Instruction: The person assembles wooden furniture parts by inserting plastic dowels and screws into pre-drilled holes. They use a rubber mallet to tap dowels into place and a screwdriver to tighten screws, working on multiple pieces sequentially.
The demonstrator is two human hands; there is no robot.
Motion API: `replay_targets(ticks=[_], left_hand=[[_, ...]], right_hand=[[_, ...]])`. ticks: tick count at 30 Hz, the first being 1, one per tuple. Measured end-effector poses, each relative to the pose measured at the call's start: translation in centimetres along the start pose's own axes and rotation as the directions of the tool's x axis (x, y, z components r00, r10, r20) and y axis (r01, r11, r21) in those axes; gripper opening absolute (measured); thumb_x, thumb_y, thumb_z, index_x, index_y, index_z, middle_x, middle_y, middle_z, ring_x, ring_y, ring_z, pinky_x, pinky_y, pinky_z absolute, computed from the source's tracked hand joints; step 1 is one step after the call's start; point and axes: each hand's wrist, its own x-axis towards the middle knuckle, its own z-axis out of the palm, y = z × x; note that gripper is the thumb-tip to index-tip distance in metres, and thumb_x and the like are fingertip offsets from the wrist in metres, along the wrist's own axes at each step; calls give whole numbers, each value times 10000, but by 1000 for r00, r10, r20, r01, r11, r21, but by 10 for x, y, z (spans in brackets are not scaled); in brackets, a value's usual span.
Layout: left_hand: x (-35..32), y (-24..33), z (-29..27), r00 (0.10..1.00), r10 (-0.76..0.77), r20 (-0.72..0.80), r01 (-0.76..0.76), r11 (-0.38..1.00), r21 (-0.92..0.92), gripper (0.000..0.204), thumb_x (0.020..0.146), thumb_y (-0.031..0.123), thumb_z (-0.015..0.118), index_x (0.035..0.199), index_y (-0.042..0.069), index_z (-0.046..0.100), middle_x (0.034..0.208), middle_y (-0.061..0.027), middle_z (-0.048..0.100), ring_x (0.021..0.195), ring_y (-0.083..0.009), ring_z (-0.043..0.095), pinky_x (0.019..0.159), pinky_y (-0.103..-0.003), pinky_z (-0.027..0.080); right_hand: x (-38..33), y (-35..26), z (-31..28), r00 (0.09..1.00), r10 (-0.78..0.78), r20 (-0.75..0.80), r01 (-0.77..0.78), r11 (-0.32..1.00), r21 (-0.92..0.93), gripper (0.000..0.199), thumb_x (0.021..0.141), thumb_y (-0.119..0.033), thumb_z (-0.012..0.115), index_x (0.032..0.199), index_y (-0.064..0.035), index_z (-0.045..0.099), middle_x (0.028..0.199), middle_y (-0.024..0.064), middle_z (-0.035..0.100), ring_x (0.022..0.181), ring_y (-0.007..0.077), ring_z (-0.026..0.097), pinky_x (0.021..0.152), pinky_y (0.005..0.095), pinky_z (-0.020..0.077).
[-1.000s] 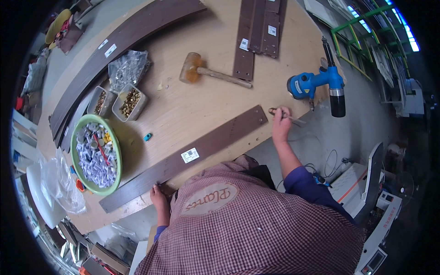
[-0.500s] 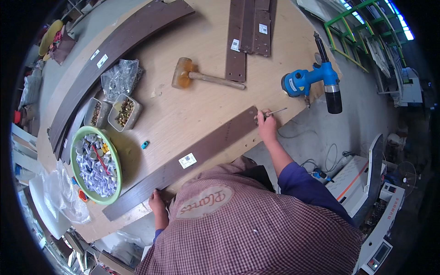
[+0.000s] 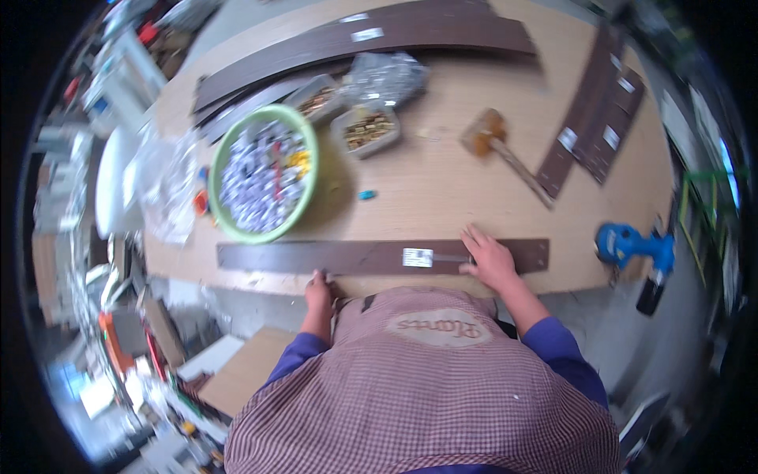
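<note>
Brown plank steadied at the near table edge, slim tool kept in the right hand

A long brown plank (image 3: 355, 257) is laid flat along the near edge of the table (image 3: 442, 197), directly in front of the checked apron (image 3: 426, 387). A white label (image 3: 418, 257) is stuck on its face, right of the middle. The near edge of the plank is met by the left hand (image 3: 319, 294), its fingertips brought together there; whether the edge is pinched or merely touched cannot be told. The right hand (image 3: 493, 265) is placed over the plank, right of the label, with one finger stretched toward the far edge. A slim metal-shafted tool (image 3: 450, 258) is grasped in it — the shaft is pointed left, toward the label, and the handle is mostly hidden by the fingers.

Beyond the plank's left half, a green basin (image 3: 313, 166) is filled with small pale pieces (image 3: 257, 186). A small teal piece (image 3: 367, 194) is seen to the right of it. Farther back, brass-coloured fittings (image 3: 368, 130) are held in a clear tub, near a clear plastic bag (image 3: 387, 79). A mallet (image 3: 505, 154) is laid beside the brown boards (image 3: 588, 118) at the right. A blue power tool (image 3: 636, 245) is set near the table's right edge — its outline blurred.
</note>
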Motion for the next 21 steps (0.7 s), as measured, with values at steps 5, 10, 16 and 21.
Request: replay_targets(ticks=[5,10,16,21], left_hand=[[-2,7,0,996,-89,-26,78,956,-282,468,981,528,502,1034,66,564,795,-14,504,661,-158,502,537,-278,435],[1,17,-3,988,-153,30,138,766,-627,603,988,567,443,1295,49,467,1200,-92,528,984,-228,547,795,-366,479],[-46,79,-4,989,-138,-43,27,467,-884,662,1033,541,269,1482,58,334,1527,-124,361,1357,-335,406,1113,-529,365],[-70,183,-88,932,211,-296,-363,578,-730,707,1002,601,290,1459,71,394,1481,-143,426,1322,-335,450,1114,-551,356]], right_hand=[[12,-34,-8,953,50,298,-12,991,-130,902,625,-268,864,1360,16,426,1342,189,511,1188,328,554,927,383,518],[-12,-37,-47,973,-123,193,145,984,-102,935,586,-269,873,1351,33,429,1304,186,514,1142,320,579,873,380,540],[-19,-58,-61,979,-180,93,193,969,-157,922,619,-308,848,1367,26,427,1320,178,514,1098,296,601,817,355,556],[2,-92,-56,899,-291,-327,346,930,123,581,751,-289,770,1252,-57,589,1256,116,569,990,262,659,775,351,573]])
